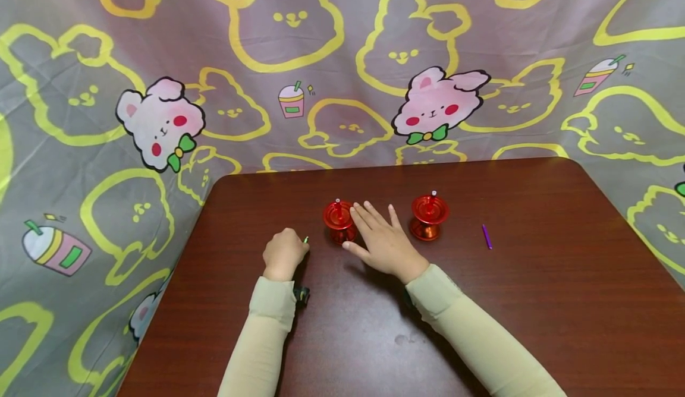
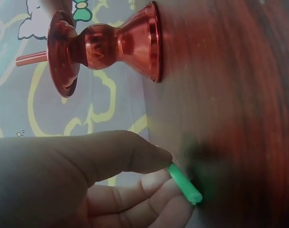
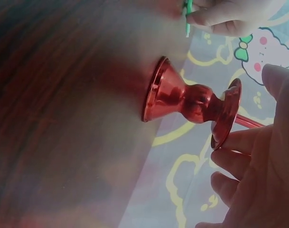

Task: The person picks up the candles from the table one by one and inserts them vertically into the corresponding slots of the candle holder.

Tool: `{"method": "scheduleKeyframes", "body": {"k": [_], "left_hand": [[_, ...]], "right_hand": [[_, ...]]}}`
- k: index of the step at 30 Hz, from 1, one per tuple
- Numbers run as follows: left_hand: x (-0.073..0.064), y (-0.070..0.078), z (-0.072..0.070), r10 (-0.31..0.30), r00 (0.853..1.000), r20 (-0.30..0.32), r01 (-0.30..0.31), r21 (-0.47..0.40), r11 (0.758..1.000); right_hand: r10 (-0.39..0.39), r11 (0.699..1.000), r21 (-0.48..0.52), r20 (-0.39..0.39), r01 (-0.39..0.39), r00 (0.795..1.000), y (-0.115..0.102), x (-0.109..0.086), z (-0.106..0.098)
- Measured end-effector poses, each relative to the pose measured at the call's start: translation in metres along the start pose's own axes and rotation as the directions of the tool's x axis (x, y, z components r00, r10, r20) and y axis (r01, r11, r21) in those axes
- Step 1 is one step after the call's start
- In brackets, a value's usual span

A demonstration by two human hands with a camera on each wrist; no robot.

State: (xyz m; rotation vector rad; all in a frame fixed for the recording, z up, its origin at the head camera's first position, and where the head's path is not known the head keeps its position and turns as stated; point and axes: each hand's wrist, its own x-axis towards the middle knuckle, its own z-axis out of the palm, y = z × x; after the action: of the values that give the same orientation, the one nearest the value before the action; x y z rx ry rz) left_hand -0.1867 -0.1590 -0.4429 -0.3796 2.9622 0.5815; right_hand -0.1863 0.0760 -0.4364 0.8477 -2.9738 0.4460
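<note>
Between thumb and fingers, my left hand (image 1: 282,254) pinches a slim green stick (image 2: 184,183) low over the tabletop. One round end of it pokes out from the grip in the left wrist view. To its right stands a shiny red candlestick (image 3: 197,102), upright on a flared foot, with a thin red rod (image 2: 32,58) rising from its dish. My right hand (image 1: 387,245) reaches toward this candlestick with its fingers extended, the fingertips (image 3: 225,159) right at the dish's rim. A matching red candlestick (image 1: 426,229) with its own rod stands just right of that hand.
A purple stick (image 1: 487,237) lies on the dark brown table (image 1: 562,302), right of the second candlestick. Behind the table and along its sides hangs a grey curtain (image 1: 342,22) printed with cartoon bunnies. A small dark device (image 1: 301,296) shows at the left wrist.
</note>
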Motion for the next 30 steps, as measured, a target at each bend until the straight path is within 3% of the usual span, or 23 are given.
{"method": "scheduleKeyframes", "body": {"k": [8, 15, 30], "left_hand": [[-0.002, -0.001, -0.001, 0.069, 0.997, -0.016, -0.070, -0.074, 0.995], [-0.001, -0.002, 0.003, 0.158, 0.979, -0.125, -0.174, -0.134, 0.976], [0.004, -0.005, 0.010, 0.200, 0.960, -0.196, -0.259, -0.349, 0.901]], "right_hand": [[0.000, 1.000, -0.007, -0.005, 0.000, 1.000, -0.001, 0.000, 0.001], [-0.008, 1.000, -0.014, -0.008, 0.008, 1.000, -0.001, 0.000, 0.002], [-0.052, 0.999, 0.001, -0.010, 0.052, 0.999, 0.001, 0.000, 0.005]]}}
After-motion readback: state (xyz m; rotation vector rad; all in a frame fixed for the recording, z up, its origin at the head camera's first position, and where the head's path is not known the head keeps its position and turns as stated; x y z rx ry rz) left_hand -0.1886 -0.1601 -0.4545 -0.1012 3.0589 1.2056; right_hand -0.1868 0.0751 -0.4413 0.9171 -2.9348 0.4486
